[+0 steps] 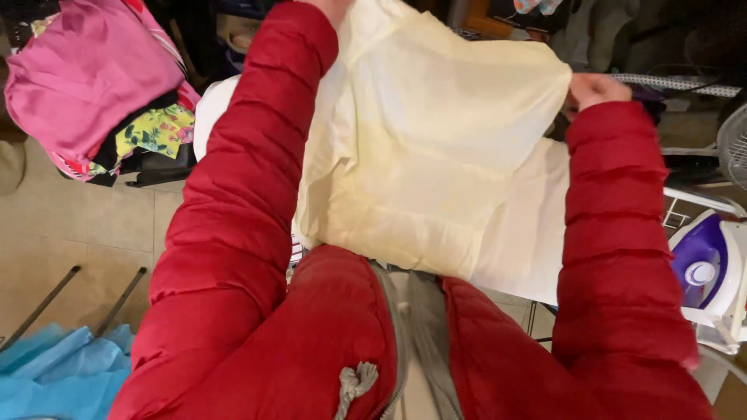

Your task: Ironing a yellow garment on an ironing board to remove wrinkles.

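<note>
A person in a red puffer jacket (257, 233) spreads a pale yellow cloth (420, 132) flat over an ironing board (537, 233), right hand (595, 89) closed on its corner, left hand (331, 8) apparently gripping the far edge, steam iron (704, 276) parked alongside.

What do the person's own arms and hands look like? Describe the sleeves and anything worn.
Both arms wear puffy red quilted jacket sleeves, stitched in horizontal bands. The left hand and right hand are bare, with no gloves. The jacket has a grey zip and a knotted grey drawcord.
</note>
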